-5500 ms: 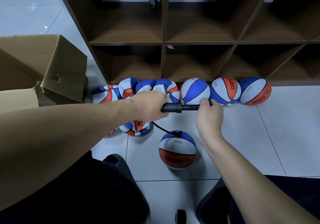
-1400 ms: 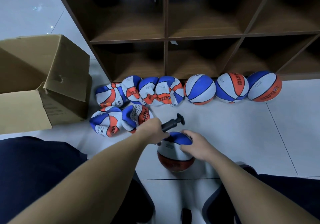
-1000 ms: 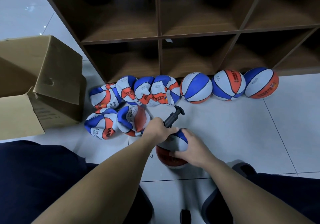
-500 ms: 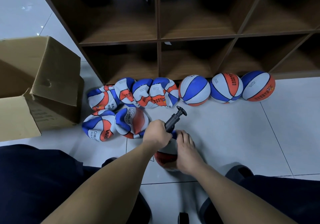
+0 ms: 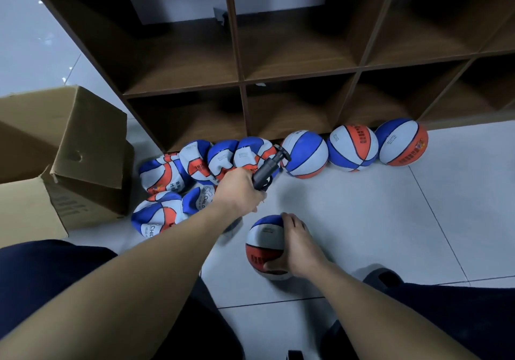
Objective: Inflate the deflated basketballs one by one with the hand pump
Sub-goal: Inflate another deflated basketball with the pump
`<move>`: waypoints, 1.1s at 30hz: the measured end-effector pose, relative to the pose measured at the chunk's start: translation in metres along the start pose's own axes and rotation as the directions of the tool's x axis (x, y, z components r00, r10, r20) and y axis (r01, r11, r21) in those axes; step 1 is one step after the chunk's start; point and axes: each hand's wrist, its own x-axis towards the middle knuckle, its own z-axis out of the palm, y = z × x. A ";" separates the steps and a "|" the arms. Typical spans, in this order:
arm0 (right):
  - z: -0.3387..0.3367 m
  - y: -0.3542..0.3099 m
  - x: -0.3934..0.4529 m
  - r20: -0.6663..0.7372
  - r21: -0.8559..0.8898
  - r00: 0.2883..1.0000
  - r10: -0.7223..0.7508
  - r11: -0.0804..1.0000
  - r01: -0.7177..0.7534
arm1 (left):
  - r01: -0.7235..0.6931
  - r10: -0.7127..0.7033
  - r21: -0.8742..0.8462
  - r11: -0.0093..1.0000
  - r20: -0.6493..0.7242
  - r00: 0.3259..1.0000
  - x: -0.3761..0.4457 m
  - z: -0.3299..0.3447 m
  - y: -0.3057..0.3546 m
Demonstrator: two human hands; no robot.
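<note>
My left hand (image 5: 240, 189) grips the black hand pump (image 5: 266, 172), lifted above the floor and clear of the ball. My right hand (image 5: 296, 244) holds the round blue, white and orange basketball (image 5: 263, 244) on the floor tile, fingers curled round its right side. Several crumpled deflated basketballs (image 5: 223, 159) lie in a heap to the left by the shelf foot, with more deflated balls (image 5: 158, 217) in front of it. Three inflated basketballs (image 5: 352, 147) stand in a row along the shelf base to the right.
A dark wooden cubby shelf (image 5: 242, 78) stands behind the balls. An open cardboard box (image 5: 67, 159) sits at the left. My knees in dark trousers frame the bottom of the view. White floor tiles (image 5: 390, 206) stretch to the right.
My left hand has pulled the pump up and away from the ball, toward the deflated heap. My right hand has shifted to the ball's right side and grips it.
</note>
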 end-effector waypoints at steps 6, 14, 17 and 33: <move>-0.105 -0.002 0.013 -0.063 -0.078 0.996 -0.060 0.995 0.055 | -0.127 0.119 0.111 0.986 0.081 0.990 0.007 -0.055 0.052; -0.297 0.019 -0.008 -0.015 -0.375 0.997 -0.075 0.925 0.064 | -0.279 0.274 0.003 0.960 0.169 0.947 0.013 -0.087 0.145; -0.322 0.064 -0.016 -0.038 -0.384 0.999 0.009 0.923 -0.023 | -0.306 0.305 -0.029 0.952 0.204 0.930 0.020 -0.072 0.170; -0.347 0.349 0.062 -0.591 -0.136 0.714 0.376 0.825 -0.548 | -0.196 0.243 -0.182 0.963 0.286 0.927 0.118 0.078 0.224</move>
